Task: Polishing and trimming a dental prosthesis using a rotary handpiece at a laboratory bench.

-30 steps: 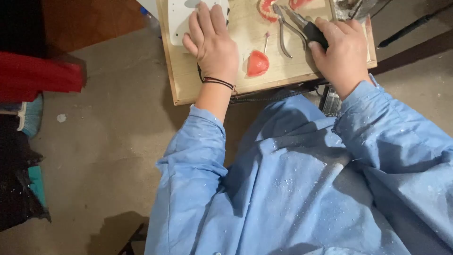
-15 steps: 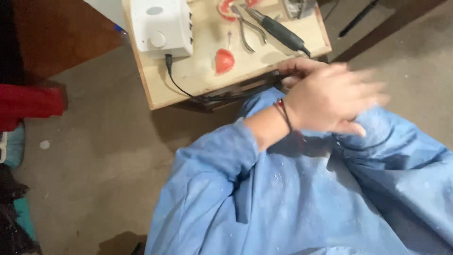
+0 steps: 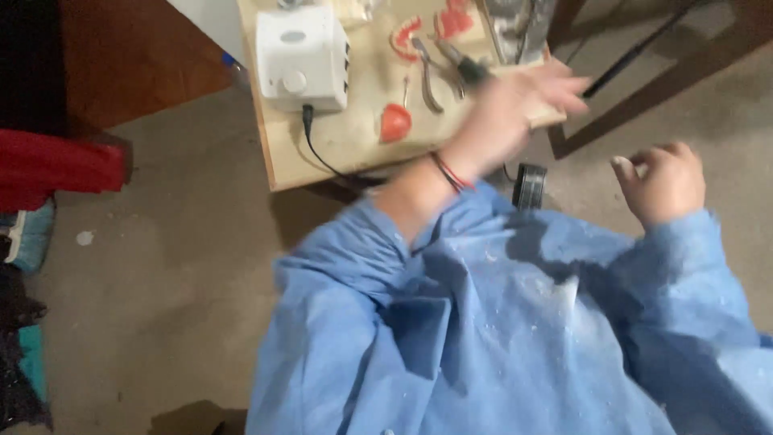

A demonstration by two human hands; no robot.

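You are in a small dental workshop. A wooden workbench (image 3: 338,145) stands on bare concrete floor (image 3: 161,266); on it sit a white control box (image 3: 299,55), metal pliers (image 3: 429,76) and pink denture models (image 3: 403,36). You wear a dusty blue gown (image 3: 499,338).

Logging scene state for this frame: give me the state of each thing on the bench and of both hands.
left hand: blurred, over the bench edge, fingers spread, grasp unclear
right hand: off the bench, loosely curled, empty
white plastic control box: upright, black cable plugged in
metal pliers: lying flat
red wax denture base: lying on the wooden bench top
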